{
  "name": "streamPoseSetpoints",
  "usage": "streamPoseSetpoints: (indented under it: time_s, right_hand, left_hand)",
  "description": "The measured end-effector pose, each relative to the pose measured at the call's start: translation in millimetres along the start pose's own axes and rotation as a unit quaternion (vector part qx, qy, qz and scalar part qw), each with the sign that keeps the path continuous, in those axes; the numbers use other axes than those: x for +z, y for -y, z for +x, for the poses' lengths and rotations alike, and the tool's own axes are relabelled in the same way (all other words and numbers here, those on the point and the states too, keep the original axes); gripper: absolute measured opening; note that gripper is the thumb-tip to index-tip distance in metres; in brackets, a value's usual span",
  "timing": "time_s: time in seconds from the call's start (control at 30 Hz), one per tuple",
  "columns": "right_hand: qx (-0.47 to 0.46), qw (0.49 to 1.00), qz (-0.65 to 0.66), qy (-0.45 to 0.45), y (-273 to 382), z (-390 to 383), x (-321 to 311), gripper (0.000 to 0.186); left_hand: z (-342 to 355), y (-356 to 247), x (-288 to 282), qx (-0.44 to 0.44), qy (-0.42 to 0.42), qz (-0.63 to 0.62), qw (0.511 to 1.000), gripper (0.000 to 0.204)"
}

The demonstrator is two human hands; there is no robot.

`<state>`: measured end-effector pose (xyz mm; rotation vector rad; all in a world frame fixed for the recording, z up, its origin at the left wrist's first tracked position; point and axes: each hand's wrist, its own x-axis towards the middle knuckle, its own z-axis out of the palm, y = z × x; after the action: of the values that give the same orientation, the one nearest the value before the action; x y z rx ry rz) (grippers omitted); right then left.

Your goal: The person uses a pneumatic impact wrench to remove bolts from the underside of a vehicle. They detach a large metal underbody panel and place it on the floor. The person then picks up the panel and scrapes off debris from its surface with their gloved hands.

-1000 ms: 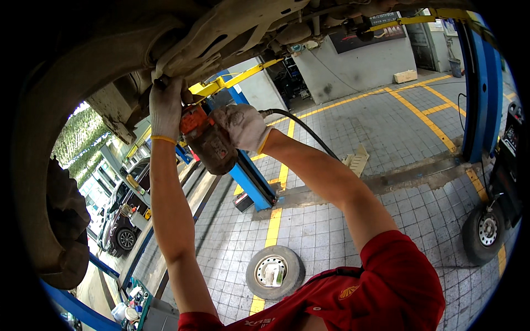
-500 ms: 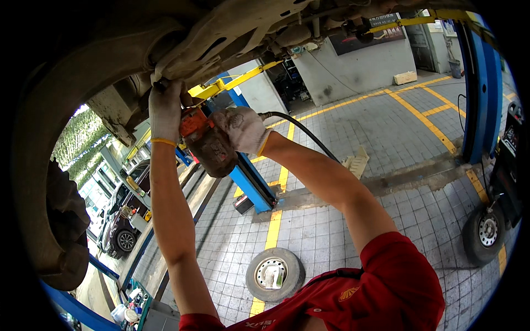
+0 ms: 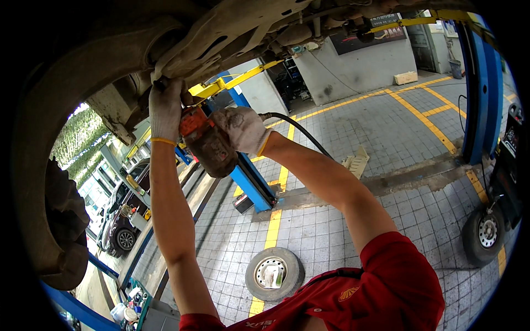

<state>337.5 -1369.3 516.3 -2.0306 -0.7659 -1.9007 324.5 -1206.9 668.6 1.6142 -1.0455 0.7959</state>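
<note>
Shirt emblem (image 3: 348,293), shirt lettering (image 3: 259,323), lettered wall sign (image 3: 375,39)

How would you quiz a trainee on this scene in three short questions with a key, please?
1. Multiple choice: what does the right hand hold?
A) a paint roller
B) an orange-and-dark power tool
C) a broom
2. True or false: the left hand is bare.
3. Open question: what rests on the wheel that lies flat on the tiled floor?

Key:
1. B.
2. False; it wears a whitish glove with a yellow cuff edge.
3. A whitish, partly green item; exactly what it is cannot be made out.
</note>
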Motion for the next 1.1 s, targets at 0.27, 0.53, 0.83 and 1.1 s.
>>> streamPoseSetpoints:
  time_s: [0.27, 0.53, 0.83, 1.1]
  right_hand:
    - [0.008, 1.0, 0.0, 0.022, 3, 3, -1, 0.024]
    - [0.008, 1.0, -0.014, 0.019, 1, 2, -5, 0.024]
    - [0.011, 1.0, -0.003, 0.02, -2, -1, 0, 0.025]
    - [0.013, 1.0, 0.017, -0.002, 1, -1, 1, 0.024]
  left_hand:
    - [4, 5, -6, -0.038, 0.033, -0.021, 0.999, 0.055]
    - [-5, -12, 4, -0.021, -0.018, -0.007, 1.0, 0.023]
    - [-4, -4, 0, -0.036, 0.007, 0.006, 0.999, 0.047]
    - [0, -4, -3, -0.057, 0.017, -0.01, 0.998, 0.046]
